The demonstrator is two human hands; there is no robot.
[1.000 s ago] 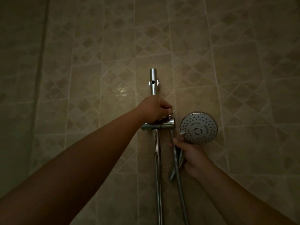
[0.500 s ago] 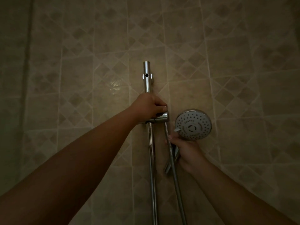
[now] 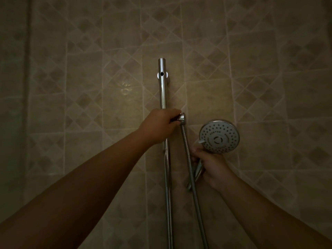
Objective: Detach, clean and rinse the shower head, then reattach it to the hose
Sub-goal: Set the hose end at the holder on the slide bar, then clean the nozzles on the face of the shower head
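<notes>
The round chrome shower head (image 3: pixel 219 136) faces me with its grey spray plate, right of the rail. My right hand (image 3: pixel 212 167) is closed around its handle just below the head. The ribbed metal hose (image 3: pixel 190 169) hangs from the chrome holder (image 3: pixel 181 118) on the vertical rail (image 3: pixel 163 90) and crosses in front of the handle. My left hand (image 3: pixel 159 127) grips the holder on the rail, its fingers wrapped over it. Whether the hose joins the handle's lower end is hidden by my hand and the dim light.
A beige tiled wall (image 3: pixel 89 87) with a diamond pattern fills the view behind the rail. The rail runs down past the bottom edge. The room is dim.
My left hand and the holder sit higher on the rail's visible part than a second ago. The shower head in my right hand has stayed beside the hose.
</notes>
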